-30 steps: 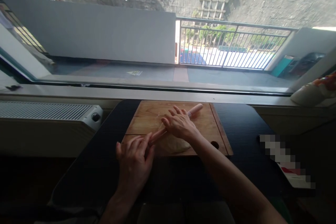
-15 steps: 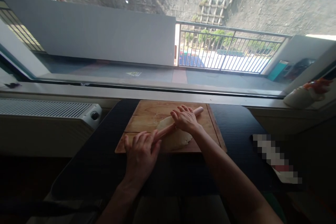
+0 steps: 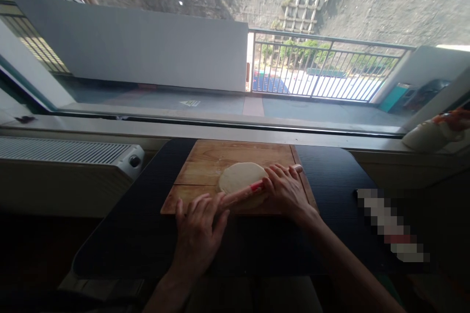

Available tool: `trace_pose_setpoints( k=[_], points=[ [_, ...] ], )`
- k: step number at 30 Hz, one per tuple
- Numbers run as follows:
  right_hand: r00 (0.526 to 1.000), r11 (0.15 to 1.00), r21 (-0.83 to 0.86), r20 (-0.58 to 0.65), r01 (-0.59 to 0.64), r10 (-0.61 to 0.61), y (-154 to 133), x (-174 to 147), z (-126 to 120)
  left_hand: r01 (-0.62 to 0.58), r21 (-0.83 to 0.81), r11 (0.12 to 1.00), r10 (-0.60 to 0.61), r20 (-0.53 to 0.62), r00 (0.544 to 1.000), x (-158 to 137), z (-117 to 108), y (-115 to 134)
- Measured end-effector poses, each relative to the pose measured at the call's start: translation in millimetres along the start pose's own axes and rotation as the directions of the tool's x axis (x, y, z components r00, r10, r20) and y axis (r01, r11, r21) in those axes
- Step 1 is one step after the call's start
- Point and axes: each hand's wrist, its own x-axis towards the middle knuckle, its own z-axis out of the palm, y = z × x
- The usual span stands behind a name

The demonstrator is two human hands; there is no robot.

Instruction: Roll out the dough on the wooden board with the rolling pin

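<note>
A wooden rolling pin [image 3: 238,194] lies slantwise across a flat, round sheet of pale dough [image 3: 242,176], with a red mark near the pin's middle. Its near left end is under my left hand [image 3: 200,217], whose fingers are bent over it. My right hand [image 3: 288,188] is closed over the pin towards its far right end, and the tip sticks out beyond the fingers. Beneath the dough is a wooden board [image 3: 205,156]. The pin and my right hand hide the dough's near right part.
The board rests on a dark table [image 3: 326,171] with rounded corners, against a window sill [image 3: 220,129]. A radiator [image 3: 69,151] stands at left. A blurred-out flat item [image 3: 385,225] lies at the table's right edge, and a pale vase [image 3: 422,137] sits on the sill.
The rolling pin has come nearer to me and its far end has swung right. My right hand moved right and towards me with it, and more of the dough's far side shows.
</note>
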Motion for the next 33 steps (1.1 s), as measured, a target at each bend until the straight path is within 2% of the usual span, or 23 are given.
trace_pose_setpoints(
  k=[4,7,10,13,16,18,21,25,30,33],
  points=[
    [0.999,1.000,0.027,0.032,-0.005,0.005,-2,68,10,0.042,0.054,0.998,-0.042,-0.014,0.999,15,1,-11],
    [0.999,0.999,0.051,0.054,-0.010,0.008,-14,90,15,0.084,0.105,0.991,-0.080,-0.034,0.996,26,-4,-21],
    [0.998,0.998,0.055,0.063,0.020,-0.024,-29,67,13,0.110,0.149,0.983,-0.103,-0.051,0.993,29,-9,-24],
    [0.999,0.998,0.041,0.011,0.048,-0.048,-34,12,4,0.070,0.132,0.989,-0.066,-0.033,0.997,21,-11,-19],
    [0.993,0.993,0.019,0.014,0.117,-0.117,-21,-39,-6,0.023,0.086,0.996,-0.023,-0.010,1.000,9,-10,-11],
    [0.985,0.986,0.000,0.044,0.164,-0.164,-3,-52,-10,0.014,0.067,0.998,-0.014,0.006,1.000,6,-9,-10],
    [0.988,0.987,-0.040,0.024,0.156,-0.155,25,-36,-10,0.017,0.050,0.999,-0.018,0.022,1.000,15,-5,-13],
    [0.996,0.995,-0.095,-0.074,0.041,-0.048,44,9,1,0.078,0.039,0.996,-0.077,-0.027,0.997,40,1,-13],
    [0.989,0.993,-0.090,-0.132,-0.076,0.064,43,28,10,0.104,0.029,0.994,-0.103,-0.031,0.994,44,3,-6],
    [0.989,0.993,-0.067,-0.117,-0.097,0.089,28,29,10,0.132,0.038,0.990,-0.131,-0.032,0.991,40,2,-20]
  ],
)
